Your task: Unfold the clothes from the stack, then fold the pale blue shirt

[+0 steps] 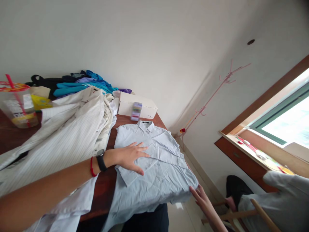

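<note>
A light grey-blue collared shirt lies front up on the brown table, its lower part hanging over the near edge. Its sleeves are folded in across the front, and creases run over the body. My left hand, with a black watch and a red cord at the wrist, rests flat on the shirt with fingers spread. At the shirt's lower right edge, my right hand touches the fabric with its fingers stretched out. Left of the shirt, a white striped shirt lies on a pile of clothes.
Behind the shirt stands a white box. A plastic cup with a red straw is at the far left, near blue and black clothes. A pink coat stand leans in view by the wall; a wooden chair is at lower right.
</note>
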